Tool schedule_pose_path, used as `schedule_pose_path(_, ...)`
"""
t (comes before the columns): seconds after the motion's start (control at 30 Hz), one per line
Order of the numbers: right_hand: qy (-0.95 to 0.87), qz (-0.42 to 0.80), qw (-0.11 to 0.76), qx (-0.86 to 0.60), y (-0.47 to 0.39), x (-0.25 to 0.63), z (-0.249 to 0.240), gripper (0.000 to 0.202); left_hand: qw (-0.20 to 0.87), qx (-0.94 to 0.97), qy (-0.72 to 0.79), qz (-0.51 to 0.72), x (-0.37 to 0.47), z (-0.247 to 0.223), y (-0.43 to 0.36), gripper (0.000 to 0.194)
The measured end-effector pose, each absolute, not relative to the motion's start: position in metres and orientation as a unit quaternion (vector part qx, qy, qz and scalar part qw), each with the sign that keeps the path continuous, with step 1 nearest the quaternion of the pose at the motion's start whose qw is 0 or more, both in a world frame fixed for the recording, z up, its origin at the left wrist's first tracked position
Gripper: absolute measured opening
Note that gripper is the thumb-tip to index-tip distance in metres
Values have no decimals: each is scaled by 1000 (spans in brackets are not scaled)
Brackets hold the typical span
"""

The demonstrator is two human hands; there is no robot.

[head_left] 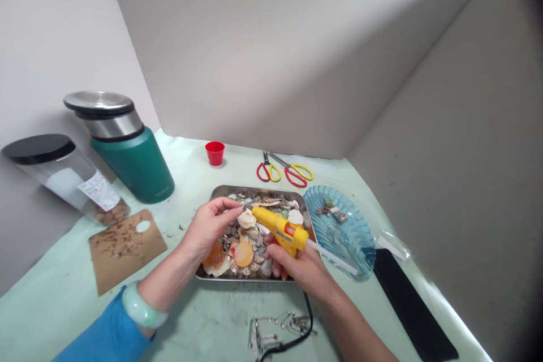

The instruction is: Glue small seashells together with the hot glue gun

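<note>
Over a metal tray of seashells, my right hand grips a yellow glue gun. A clear glue stick juts from the gun's back end. The nozzle points left, at the fingertips of my left hand. Thumb and forefinger of that hand are pinched together at the nozzle, on something too small to name. Below them lie white, orange and spiral seashells, partly hidden by the gun and both hands.
A blue shell-shaped dish with small bits adjoins the tray's right side. Behind stand a red cup and two pairs of scissors. At left are a green bottle, a jar and a brown board. A black cord crosses metal pieces in front.
</note>
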State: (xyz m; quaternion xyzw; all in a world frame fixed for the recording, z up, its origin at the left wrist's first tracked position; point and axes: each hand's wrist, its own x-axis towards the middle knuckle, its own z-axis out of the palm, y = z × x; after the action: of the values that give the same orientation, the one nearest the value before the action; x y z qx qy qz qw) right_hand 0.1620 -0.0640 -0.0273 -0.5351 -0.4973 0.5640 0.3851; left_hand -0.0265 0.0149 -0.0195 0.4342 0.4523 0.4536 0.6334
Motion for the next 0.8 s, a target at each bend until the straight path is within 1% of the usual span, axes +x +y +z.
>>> schedule_pose_path(0.4,-478,568,405,-534,-62,161,-27,39,634,433,448,458,-27,-19,15,21)
schedule_pose_path(0.63,-501,566,384,-530,-63,163,-28,32,630,435,454,456,-27,-22,17,23)
schedule_pose_path(0.8,-497,562,392,-533,-63,163,-29,34,630,436,456,453,-27,-19,16,22)
